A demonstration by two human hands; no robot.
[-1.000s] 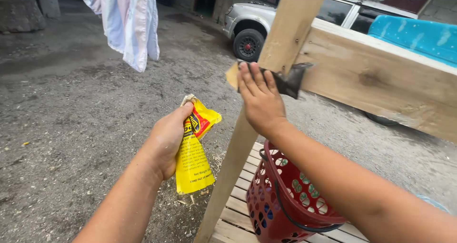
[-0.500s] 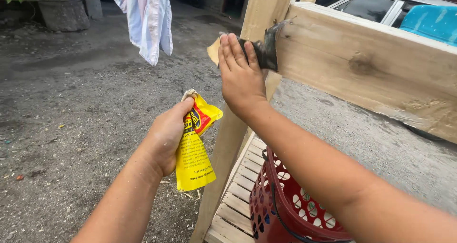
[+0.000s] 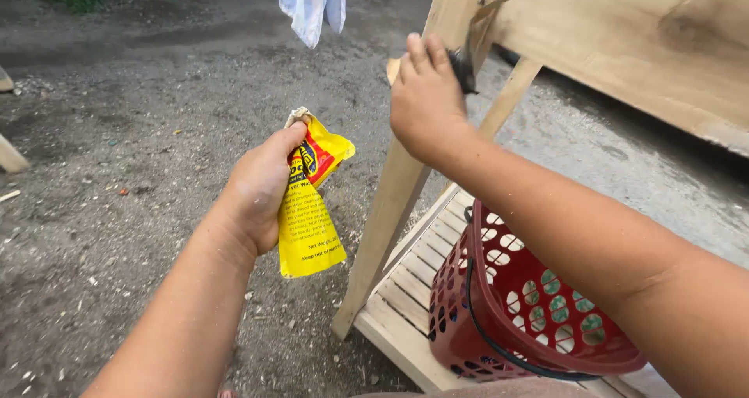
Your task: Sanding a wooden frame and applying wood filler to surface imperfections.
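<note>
Gripping one crumpled yellow pouch (image 3: pixel 309 211) near its top, the left hand (image 3: pixel 261 186) was over the gravel ground (image 3: pixel 117 172). The right hand (image 3: pixel 425 101) clasped one dark brush (image 3: pixel 462 69) against a slanted wooden post (image 3: pixel 406 172). Below stood one red perforated plastic basket (image 3: pixel 515 304) on a slatted wooden pallet (image 3: pixel 409 289); a white cloth (image 3: pixel 312 4) hung behind.
</note>
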